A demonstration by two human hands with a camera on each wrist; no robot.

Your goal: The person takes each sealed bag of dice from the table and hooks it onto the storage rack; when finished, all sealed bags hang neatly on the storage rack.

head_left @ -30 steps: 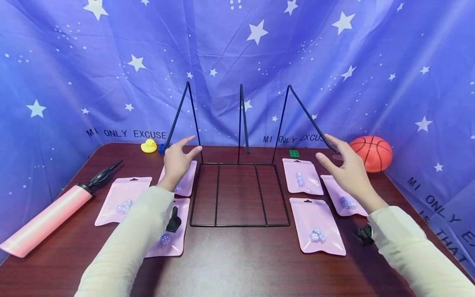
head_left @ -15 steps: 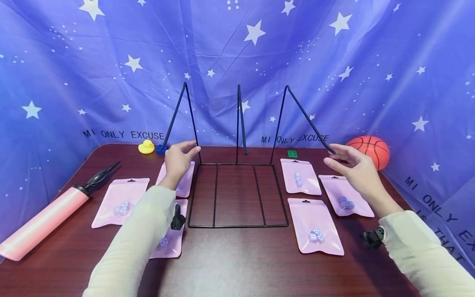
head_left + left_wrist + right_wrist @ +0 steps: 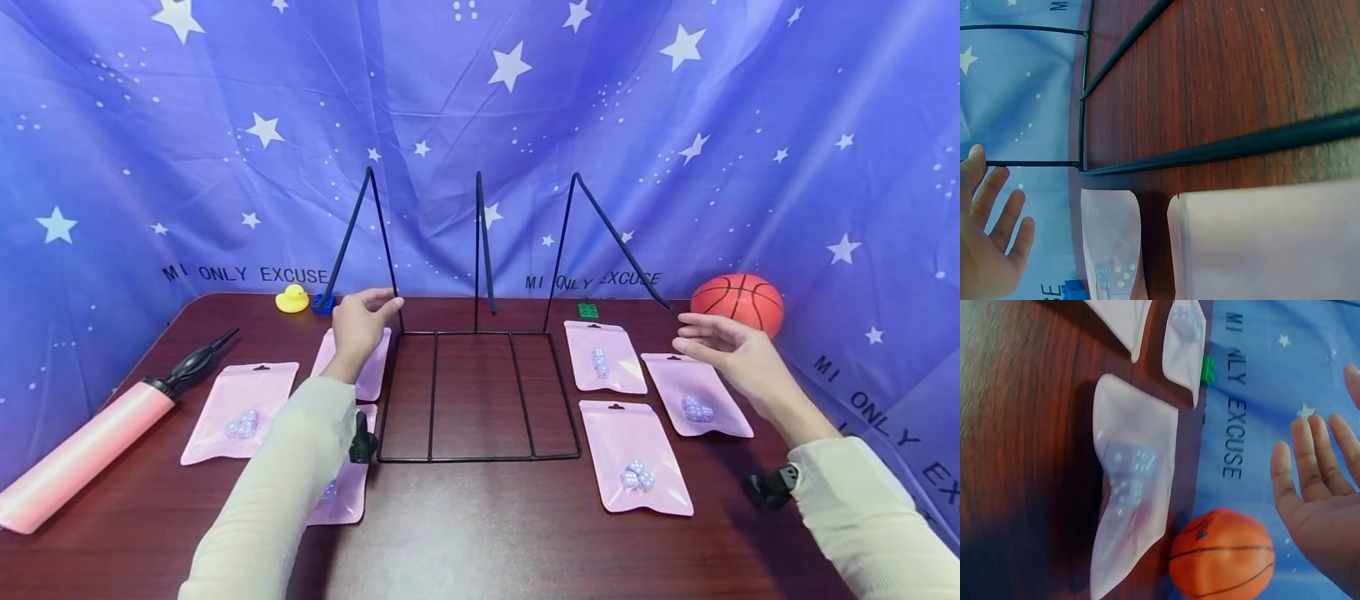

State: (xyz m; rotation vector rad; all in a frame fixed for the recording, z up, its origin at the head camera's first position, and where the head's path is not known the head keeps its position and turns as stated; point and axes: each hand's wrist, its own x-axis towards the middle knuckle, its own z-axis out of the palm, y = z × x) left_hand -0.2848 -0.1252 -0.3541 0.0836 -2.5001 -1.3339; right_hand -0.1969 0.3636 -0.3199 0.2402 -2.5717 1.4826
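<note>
Cloth [image 3: 420,75], blue and starry, backs the brown table [image 3: 480,525]; left hand [image 3: 358,328] pinches wire rack [image 3: 476,332], right hand [image 3: 738,358] hangs wide.

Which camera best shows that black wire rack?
The head view: it shows the black wire rack nearly whole, uncropped. The left wrist view crops it to a few rods; the right wrist view has at most a dark sliver at its top edge.

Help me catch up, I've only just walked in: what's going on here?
A person's left hand pinches the left post of a black wire rack. Their right hand hovers, holding nothing, near the tip of the rack's right prong. Six pink bags with dice inside lie on the table, three to each side of the rack.
</note>
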